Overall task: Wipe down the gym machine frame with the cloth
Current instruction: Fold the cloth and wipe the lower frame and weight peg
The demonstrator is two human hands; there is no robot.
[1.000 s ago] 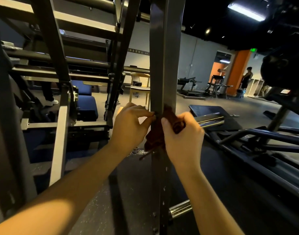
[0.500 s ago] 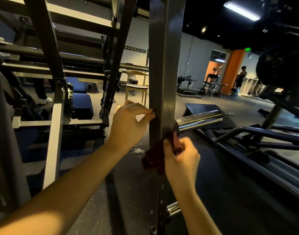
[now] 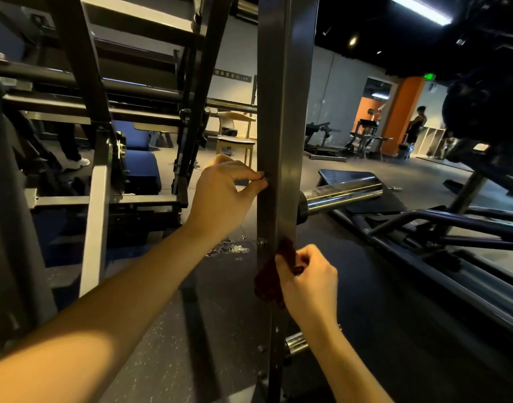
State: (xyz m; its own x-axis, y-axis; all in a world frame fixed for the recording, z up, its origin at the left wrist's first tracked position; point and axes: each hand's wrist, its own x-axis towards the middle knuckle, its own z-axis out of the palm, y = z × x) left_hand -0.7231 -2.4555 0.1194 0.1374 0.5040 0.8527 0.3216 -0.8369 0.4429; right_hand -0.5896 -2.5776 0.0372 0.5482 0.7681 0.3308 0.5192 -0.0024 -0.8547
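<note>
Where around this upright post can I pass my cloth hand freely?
Free: the post face between the left hand and the cloth, and below the right hand down to the lower chrome peg. Crowded: its right side, where the chrome bar juts out.

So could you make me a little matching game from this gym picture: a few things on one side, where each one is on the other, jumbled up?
Things:
1 cloth
2 left hand
3 chrome bar
4 wooden chair

Places:
a sticks out to the right of the upright post
b stands in the background, left of the post
c gripped by the right hand against the post
d pinches the post's left edge, above the cloth

Pairs: 1-c, 2-d, 3-a, 4-b
</note>
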